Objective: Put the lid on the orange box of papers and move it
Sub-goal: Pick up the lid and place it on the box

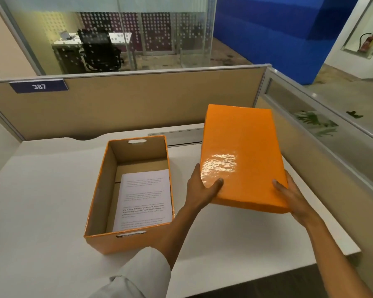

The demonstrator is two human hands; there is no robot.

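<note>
Both hands grasp the glossy orange lid point(241, 155), left hand point(202, 190) and right hand point(293, 196) at its near corners, right of the open orange box point(116, 239) holding papers point(144, 198) on the desk point(41, 190). Misaligned, it could catch a rim or slip.

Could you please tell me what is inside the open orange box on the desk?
A stack of printed papers lies in the orange box, toward its right wall; bare cardboard floor shows beside it. Anything beneath the top sheet is hidden.
</note>
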